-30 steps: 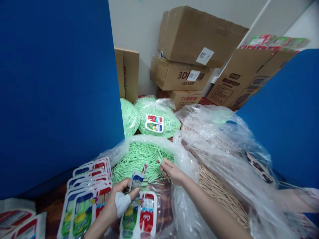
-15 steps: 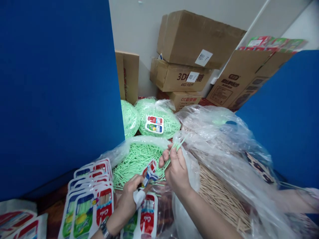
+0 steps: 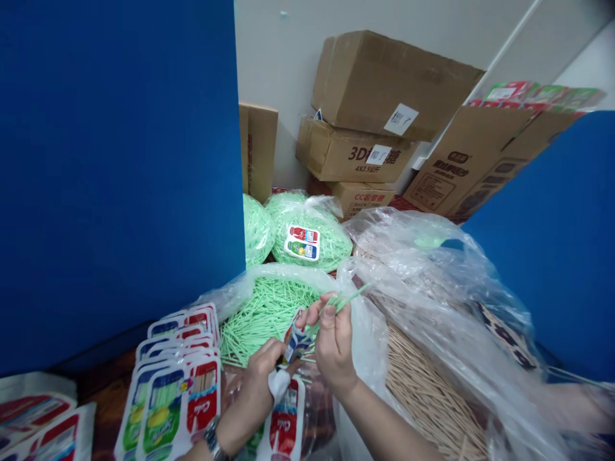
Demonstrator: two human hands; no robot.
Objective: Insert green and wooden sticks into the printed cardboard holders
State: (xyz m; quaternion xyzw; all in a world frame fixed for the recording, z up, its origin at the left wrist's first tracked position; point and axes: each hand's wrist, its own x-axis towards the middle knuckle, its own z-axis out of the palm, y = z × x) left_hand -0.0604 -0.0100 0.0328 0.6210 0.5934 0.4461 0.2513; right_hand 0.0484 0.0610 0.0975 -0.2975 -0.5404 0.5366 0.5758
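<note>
My left hand (image 3: pixel 263 371) grips a small printed candy packet (image 3: pixel 296 339), tilted in front of the green sticks. Just to its right, my right hand (image 3: pixel 332 342) pinches a few thin green candy sticks (image 3: pixel 353 296), their ends poking out up and to the right. The fingers of my right hand are close to the packet's top; whether they touch it I cannot tell. Beneath both hands lies an open clear bag of loose green sticks (image 3: pixel 264 314). Another packet with a red Cola side (image 3: pixel 284 422) lies below my left wrist.
Filled packets (image 3: pixel 163 410) are stacked at the left. Brown sticks (image 3: pixel 423 384) fill an open plastic bag on the right. Tied bags of green sticks (image 3: pixel 307 211) and cardboard boxes (image 3: pixel 379 83) stand behind. Blue panels (image 3: pixel 120 160) flank both sides. Another person's arm (image 3: pixel 571 406) shows at right.
My right hand has come lower and nearer the packet, with its sticks tipped flatter. My left hand has shifted slightly right with the packet. The whole view has shifted a little.
</note>
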